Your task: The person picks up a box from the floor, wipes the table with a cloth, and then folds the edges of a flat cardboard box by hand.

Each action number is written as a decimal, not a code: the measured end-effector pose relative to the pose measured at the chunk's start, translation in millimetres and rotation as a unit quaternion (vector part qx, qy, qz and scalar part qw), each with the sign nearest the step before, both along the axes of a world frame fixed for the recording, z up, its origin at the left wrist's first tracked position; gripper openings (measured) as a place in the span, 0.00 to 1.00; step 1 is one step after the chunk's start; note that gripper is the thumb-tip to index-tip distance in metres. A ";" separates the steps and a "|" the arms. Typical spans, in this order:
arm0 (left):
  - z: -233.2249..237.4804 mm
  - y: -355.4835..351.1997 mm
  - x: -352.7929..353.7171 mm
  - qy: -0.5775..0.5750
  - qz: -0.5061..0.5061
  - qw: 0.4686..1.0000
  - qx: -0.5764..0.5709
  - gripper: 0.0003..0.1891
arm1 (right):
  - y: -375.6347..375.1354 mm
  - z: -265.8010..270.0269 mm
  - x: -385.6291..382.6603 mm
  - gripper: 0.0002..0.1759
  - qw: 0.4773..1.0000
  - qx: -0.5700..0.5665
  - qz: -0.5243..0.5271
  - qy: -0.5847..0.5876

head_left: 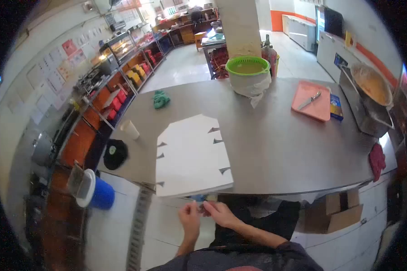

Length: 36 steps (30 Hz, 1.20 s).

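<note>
Both hands meet just off the near edge of the metal table (276, 158). My left hand (190, 219) has its fingers bent and pressed together, close to the fingertips of my right hand (219, 213), which is also closed. Whatever lies between the fingertips is too small to make out. Just beyond them, a stack of white die-cut cardboard (192, 156) with dark slots along its sides lies flat, its near edge at the table's front.
On the table are a white cup (130, 130), black cap (115, 154), green cloth (161, 99), green basket on a bucket (250, 81), pink tray (315, 110) with a knife (309, 100), and metal container (359, 106). A blue bin (102, 194) stands left; an open carton (334, 217) lies right.
</note>
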<state>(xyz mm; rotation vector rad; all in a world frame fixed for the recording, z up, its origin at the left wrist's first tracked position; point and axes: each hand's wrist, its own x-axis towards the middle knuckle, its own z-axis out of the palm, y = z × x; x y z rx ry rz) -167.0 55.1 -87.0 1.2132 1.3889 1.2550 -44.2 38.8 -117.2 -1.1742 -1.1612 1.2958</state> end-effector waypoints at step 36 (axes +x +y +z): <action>21.6 42.6 -13.3 -0.187 -0.008 0.968 -0.167 0.23 | 19.4 -3.7 -1.5 0.12 0.949 0.148 -0.061 -0.272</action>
